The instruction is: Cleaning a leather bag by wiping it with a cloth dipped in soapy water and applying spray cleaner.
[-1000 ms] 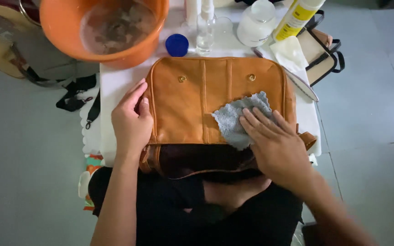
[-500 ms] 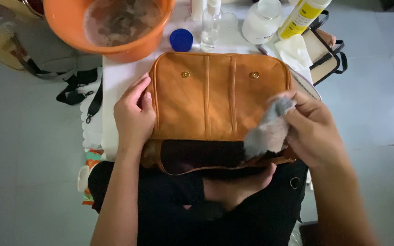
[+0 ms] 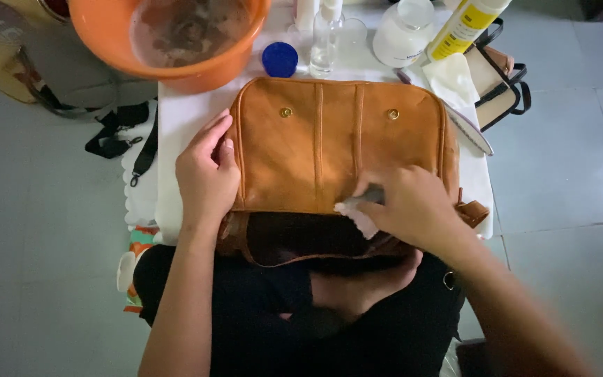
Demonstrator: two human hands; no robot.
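A tan leather bag [image 3: 329, 146] lies flat on a white cloth [image 3: 176, 132] spread over the low table, right in front of the person's lap, its two brass studs toward twelve o'clock. The left hand [image 3: 207, 174] presses flat on the bag's nine o'clock edge, fingers spread and closed on nothing. The right hand [image 3: 410, 209] sits at the bag's five o'clock corner with its grip pinched around a small grey rag [image 3: 359, 209], which touches the leather just above the dark open mouth of the bag.

The bag looks soft and fairly light, likely to sag or slide if pushed from one side only, so a flat palm on one end is a sound way to steady it; to lift it, the stiffer stitched rim would probably serve best. The rag is limp and needs only a fingertip pinch.

At eleven o'clock stands an orange basin [image 3: 169, 35] holding murky water. At twelve o'clock are a blue cap [image 3: 280, 58] and a clear spray bottle [image 3: 326, 35], contents unclear. At one o'clock stand a round white jar [image 3: 403, 31] and a tilted yellow bottle [image 3: 465, 24], both shut to view inside.
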